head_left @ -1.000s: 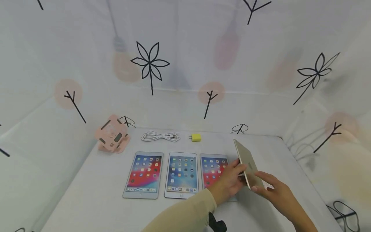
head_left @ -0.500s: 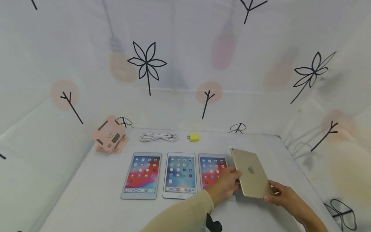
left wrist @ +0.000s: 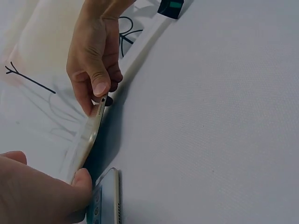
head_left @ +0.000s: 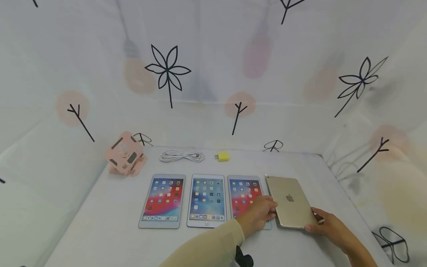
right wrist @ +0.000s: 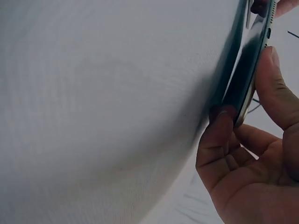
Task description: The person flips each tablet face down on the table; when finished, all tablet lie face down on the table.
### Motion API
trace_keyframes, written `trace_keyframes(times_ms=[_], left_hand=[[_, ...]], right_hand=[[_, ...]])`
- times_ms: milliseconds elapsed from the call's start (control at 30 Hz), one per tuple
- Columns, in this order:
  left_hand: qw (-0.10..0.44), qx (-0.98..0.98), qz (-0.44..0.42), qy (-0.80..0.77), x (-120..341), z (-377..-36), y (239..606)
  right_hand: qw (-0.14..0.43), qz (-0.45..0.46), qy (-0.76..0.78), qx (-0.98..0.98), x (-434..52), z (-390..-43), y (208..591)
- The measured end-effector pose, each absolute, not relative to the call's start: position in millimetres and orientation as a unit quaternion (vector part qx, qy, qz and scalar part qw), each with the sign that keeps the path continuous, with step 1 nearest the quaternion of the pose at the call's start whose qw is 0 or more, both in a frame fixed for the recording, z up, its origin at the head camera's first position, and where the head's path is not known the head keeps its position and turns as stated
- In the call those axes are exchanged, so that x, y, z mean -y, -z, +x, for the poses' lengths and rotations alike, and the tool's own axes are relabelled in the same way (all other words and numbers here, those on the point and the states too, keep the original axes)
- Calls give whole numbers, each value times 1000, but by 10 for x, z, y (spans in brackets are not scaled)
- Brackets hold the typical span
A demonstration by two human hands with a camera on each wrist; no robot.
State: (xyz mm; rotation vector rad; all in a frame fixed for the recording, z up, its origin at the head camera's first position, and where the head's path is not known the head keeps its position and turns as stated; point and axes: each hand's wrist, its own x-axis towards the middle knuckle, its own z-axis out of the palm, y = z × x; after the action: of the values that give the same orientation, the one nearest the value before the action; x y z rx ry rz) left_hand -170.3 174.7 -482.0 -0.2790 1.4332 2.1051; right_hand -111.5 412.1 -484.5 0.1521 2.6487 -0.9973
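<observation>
A gold tablet [head_left: 289, 204], back side up with a dark apple mark, is held just above the table by both hands. My left hand [head_left: 257, 216] pinches its left edge, over the lower part of a neighbouring tablet [head_left: 245, 193] with a red and blue screen. At the lower right corner my right hand [head_left: 328, 227] grips it, thumb on the back. In the right wrist view the right fingers curl under the tablet [right wrist: 252, 70] and its dark screen faces the table. The left wrist view shows the tablet's edge [left wrist: 96, 126] raised off the cloth.
Two more tablets, a middle one [head_left: 207, 200] and a left one [head_left: 162, 200], lie screen up in the row. Behind them are a coiled white cable [head_left: 181, 156], a yellow charger plug [head_left: 223, 156] and a pink stand [head_left: 126, 154]. Printed white cloth walls surround the table [head_left: 110, 230].
The gold tablet has turned from nearly edge-on to back side up and come down close to the table. My right hand has shifted to its lower right corner.
</observation>
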Motion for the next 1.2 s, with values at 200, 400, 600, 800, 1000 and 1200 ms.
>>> trace_keyframes(times_ms=[200,400,600,800,1000,1200], left_hand=[[303,-512,-96,-798,-1730,-1703,4820],[318,-486,-76,-810,-1715,-1690,4820],[339,-458,-51,-820,-1698,-1685,4822],[363,-438,-10,-822,-1656,-1699,4830],[330,-519,15,-788,-1328,-1713,4776],[239,-676,-5,-697,-714,-1777,4713]], right_hand=[[179,73,321,-927,-4121,-1166,4835],[161,57,265,-949,-4118,-1161,4836],[150,49,225,-961,-4110,-1160,4828],[139,38,198,-970,-4105,-1165,4833],[86,37,191,-977,-4035,-1172,4792],[17,44,357,-933,-3585,-1178,4725]])
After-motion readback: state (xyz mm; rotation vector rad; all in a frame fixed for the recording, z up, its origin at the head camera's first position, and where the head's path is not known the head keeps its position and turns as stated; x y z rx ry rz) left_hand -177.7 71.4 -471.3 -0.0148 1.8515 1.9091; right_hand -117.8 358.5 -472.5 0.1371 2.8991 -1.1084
